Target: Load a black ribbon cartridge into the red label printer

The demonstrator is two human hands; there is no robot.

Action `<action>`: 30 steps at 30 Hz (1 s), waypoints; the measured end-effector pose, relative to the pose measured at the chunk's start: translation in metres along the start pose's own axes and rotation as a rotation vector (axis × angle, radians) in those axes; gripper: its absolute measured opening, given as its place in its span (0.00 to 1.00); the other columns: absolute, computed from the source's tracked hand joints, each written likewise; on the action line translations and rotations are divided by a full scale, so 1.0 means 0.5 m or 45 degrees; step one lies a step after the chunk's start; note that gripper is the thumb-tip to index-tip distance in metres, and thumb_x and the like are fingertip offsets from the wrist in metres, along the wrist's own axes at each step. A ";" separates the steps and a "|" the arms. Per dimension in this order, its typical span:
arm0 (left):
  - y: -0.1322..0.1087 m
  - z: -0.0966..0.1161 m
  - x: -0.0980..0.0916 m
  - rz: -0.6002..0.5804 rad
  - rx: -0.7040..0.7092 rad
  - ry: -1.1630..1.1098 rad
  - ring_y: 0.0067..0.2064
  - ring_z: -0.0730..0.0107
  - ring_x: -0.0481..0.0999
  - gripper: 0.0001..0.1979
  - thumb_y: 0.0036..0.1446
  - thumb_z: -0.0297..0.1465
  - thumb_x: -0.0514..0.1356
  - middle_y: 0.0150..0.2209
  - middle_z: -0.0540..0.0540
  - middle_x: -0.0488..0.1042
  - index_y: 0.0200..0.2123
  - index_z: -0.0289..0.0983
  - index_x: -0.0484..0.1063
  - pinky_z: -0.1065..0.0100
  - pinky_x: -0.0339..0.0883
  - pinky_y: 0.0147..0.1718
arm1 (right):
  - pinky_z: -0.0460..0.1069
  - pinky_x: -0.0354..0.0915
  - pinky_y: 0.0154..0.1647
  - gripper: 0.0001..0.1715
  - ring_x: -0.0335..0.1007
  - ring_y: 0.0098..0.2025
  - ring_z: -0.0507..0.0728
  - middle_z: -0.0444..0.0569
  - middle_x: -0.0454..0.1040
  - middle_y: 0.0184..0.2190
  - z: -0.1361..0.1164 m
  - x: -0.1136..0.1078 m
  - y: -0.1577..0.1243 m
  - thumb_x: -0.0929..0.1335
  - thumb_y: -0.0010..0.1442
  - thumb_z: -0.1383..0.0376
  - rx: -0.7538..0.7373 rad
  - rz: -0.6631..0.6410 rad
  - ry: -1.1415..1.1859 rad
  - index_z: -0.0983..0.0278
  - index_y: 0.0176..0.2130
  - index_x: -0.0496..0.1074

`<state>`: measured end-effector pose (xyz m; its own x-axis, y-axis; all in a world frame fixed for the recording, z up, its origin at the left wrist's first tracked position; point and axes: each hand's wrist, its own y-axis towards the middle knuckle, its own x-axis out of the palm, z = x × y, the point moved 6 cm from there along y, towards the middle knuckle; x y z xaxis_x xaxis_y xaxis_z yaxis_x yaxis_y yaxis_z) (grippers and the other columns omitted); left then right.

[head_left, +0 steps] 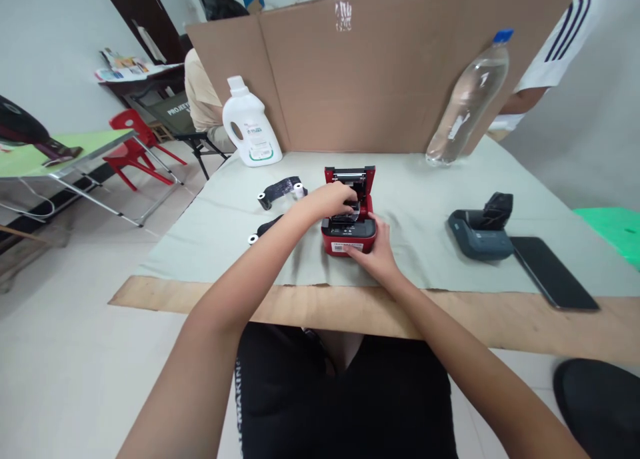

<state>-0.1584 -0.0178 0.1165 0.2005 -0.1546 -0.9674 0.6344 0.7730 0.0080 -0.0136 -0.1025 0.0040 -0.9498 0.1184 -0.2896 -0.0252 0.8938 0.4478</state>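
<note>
A small red-and-black label printer (349,235) stands on the cloth-covered table with its lid (351,175) raised. My left hand (336,200) reaches over its open compartment, fingers curled down inside; what they grip is hidden. Around the printer's front right corner wraps my right hand (376,249), thumb on the front face and fingers along the side. Just left of the printer lies a black ribbon on two rolls (281,191), partly unwound. A second black ribbon roll (265,229) rests nearer to me, partly covered by my left forearm.
A white detergent bottle (253,127) and a tall clear water bottle (469,102) stand before a cardboard screen (350,79). To the right are a dark handheld device (479,233) and a black phone (555,272). People sit or stand beyond the screen.
</note>
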 end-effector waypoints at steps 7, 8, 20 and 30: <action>0.024 -0.029 0.055 -0.209 -0.062 -0.062 0.48 0.58 0.84 0.16 0.62 0.24 0.60 0.46 0.45 0.88 0.45 0.41 0.88 0.61 0.66 0.55 | 0.73 0.60 0.76 0.55 0.61 0.72 0.73 0.60 0.65 0.67 -0.002 0.004 0.002 0.81 0.51 0.48 0.036 -0.006 0.046 0.56 0.69 0.61; 0.025 -0.029 0.061 -0.249 -0.067 -0.045 0.48 0.57 0.84 0.15 0.63 0.24 0.60 0.45 0.45 0.88 0.43 0.41 0.88 0.59 0.64 0.59 | 0.73 0.62 0.75 0.54 0.62 0.72 0.72 0.60 0.64 0.68 0.004 0.003 0.004 0.79 0.53 0.45 0.092 -0.009 0.101 0.56 0.69 0.60; -0.166 -0.054 0.071 0.784 0.051 -0.725 0.49 0.54 0.83 0.11 0.67 0.42 0.67 0.43 0.42 0.86 0.39 0.43 0.85 0.48 0.72 0.61 | 0.71 0.62 0.76 0.49 0.60 0.77 0.69 0.53 0.65 0.75 0.067 -0.023 0.212 0.63 0.66 0.31 0.331 -0.050 0.352 0.49 0.75 0.55; -0.184 -0.044 0.073 1.082 -0.135 -0.277 0.63 0.50 0.71 0.09 0.73 0.38 0.63 0.62 0.43 0.74 0.39 0.45 0.82 0.41 0.62 0.67 | 0.74 0.65 0.71 0.43 0.68 0.71 0.69 0.52 0.77 0.61 0.063 -0.008 0.191 0.59 0.68 0.29 0.193 0.099 0.384 0.49 0.67 0.65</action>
<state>-0.2259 -0.0809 0.0749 0.7173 0.3933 -0.5752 0.1356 0.7308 0.6689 -0.0025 -0.0040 0.0210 -0.9970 0.0756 0.0139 0.0760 0.9439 0.3212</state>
